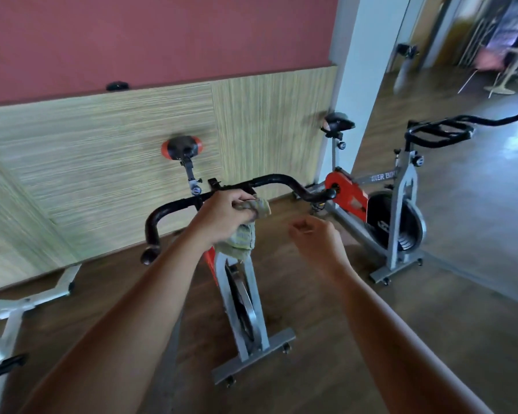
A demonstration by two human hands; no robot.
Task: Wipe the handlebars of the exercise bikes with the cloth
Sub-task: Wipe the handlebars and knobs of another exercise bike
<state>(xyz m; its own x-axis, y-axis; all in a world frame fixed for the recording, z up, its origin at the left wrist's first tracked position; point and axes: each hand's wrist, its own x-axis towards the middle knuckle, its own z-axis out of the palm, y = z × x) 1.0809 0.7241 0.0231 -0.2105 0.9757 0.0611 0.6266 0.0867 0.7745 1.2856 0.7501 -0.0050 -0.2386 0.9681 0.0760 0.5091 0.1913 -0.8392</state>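
An exercise bike stands right in front of me, its black handlebar (269, 179) curving from a lower left end to a right end. My left hand (222, 216) grips a greenish cloth (243, 234) at the middle of that bar; part of the cloth hangs below the hand. My right hand (314, 237) hovers in the air to the right of the cloth, fingers loosely curled, holding nothing and clear of the bar. A second bike at the right has a black handlebar (449, 130) of its own.
The near bike's grey frame (245, 294) and foot bar rest on a wooden floor. A wood-panelled wall (102, 138) runs behind the saddles. A white machine frame (12, 312) lies at the lower left. A white pillar (350, 70) and chairs stand farther right.
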